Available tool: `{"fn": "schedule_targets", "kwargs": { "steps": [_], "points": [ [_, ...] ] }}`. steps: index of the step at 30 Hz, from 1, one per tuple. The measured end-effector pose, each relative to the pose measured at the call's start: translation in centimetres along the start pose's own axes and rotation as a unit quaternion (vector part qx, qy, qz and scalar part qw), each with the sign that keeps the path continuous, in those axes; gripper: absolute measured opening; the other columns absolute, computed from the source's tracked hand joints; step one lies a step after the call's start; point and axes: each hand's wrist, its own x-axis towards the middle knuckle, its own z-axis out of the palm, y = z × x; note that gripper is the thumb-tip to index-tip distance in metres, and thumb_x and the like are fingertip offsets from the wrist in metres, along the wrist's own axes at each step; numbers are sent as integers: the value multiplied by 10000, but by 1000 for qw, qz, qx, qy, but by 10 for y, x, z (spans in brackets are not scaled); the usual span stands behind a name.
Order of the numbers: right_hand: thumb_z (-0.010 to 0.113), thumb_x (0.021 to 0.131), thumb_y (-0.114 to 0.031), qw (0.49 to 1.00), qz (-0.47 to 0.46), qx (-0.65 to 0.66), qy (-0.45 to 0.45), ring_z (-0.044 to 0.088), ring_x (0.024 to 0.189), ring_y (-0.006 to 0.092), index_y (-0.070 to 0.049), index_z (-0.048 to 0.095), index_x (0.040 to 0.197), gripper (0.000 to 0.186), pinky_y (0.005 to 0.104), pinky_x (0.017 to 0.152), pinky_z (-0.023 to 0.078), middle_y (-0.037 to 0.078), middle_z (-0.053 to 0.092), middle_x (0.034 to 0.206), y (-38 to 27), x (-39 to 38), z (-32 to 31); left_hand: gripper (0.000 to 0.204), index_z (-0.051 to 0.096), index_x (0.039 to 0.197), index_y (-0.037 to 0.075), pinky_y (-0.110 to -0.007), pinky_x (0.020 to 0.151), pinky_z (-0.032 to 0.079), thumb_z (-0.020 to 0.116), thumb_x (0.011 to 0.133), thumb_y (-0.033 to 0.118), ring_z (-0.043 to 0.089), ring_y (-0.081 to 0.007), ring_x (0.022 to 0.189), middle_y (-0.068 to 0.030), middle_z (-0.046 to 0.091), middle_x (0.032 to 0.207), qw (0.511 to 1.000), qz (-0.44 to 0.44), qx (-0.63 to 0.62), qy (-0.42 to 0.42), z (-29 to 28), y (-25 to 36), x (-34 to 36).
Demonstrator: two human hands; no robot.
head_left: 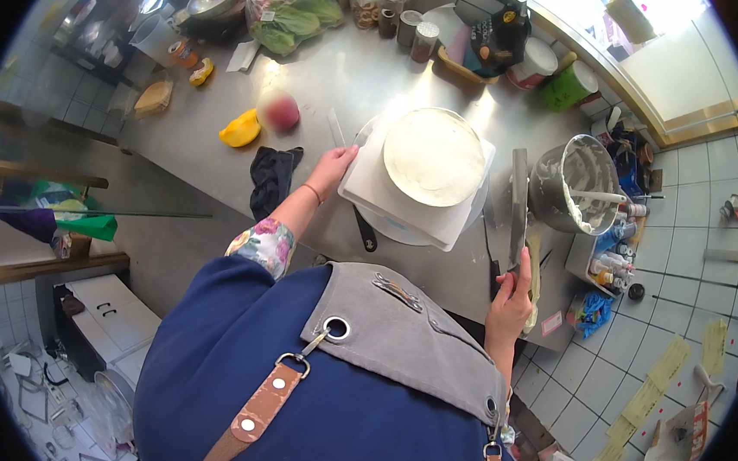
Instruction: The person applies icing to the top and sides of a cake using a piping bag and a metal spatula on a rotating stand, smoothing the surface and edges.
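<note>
On the metal surface (350, 86), a round cream-covered cake (434, 158) sits on a white board (369, 178) whose edge the left hand (332, 174) touches, grip indeterminable, the right hand (511, 302) being clasped on a long metal blade (519, 199), print on the black bag (498, 43) illegible.

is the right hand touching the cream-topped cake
Apart. The head view shows the right hand off to the right of the cake, with steel tabletop between.
</note>
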Motion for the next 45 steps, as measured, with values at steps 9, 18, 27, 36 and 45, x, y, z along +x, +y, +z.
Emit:
{"fn": "schedule_targets", "kwargs": {
  "steps": [9, 18, 27, 36, 45],
  "points": [
    [509, 969, -6, 996, -8, -49, 76, 674, 781, 234, -164, 499, 1410, 469, 346, 693, 529, 139, 690, 1036, -17, -22, 4, 458, 677, 1129, -35, -272, 780, 506, 630, 941, 379, 642, -134, 851, -73, 708, 986, 999, 17, 25, -37, 2, 37, 48],
    [512, 1010, -160, 997, 78, 5, 23, 695, 785, 340, -106, 545, 1236, 235, 391, 635, 519, 173, 704, 892, 1, 12, 28, 442, 708, 1059, -17, -235, 633, 422, 634, 940, 402, 521, -75, 682, 23, 612, 767, 999, 13, 19, -22, -12, 4, 14],
    [495, 990, -69, 999, 32, 4, -13, 702, 757, 321, -107, 470, 1345, 358, 390, 651, 524, 168, 693, 842, -22, 31, 15, 335, 703, 1012, 53, -212, 522, 281, 622, 956, 373, 339, -29, 571, 92, 452, 654, 999, 36, 2, 8, -3, -6, -14],
    [523, 937, 39, 999, -45, 0, -15, 695, 770, 244, -105, 515, 1403, 488, 329, 691, 539, 179, 681, 877, -6, 6, 16, 448, 709, 1119, 9, -295, 855, 499, 665, 884, 388, 665, -182, 923, -110, 720, 1054, 979, 43, 191, -57, 8, 63, 88],
    [548, 933, 38, 1000, -5, -15, -16, 673, 747, 234, -98, 525, 1398, 485, 325, 686, 528, 182, 679, 906, 0, -22, 19, 469, 718, 1129, 40, -307, 929, 477, 683, 856, 420, 653, -202, 993, -103, 715, 1102, 935, 47, 320, -147, 32, 106, 128]
  ]
}}
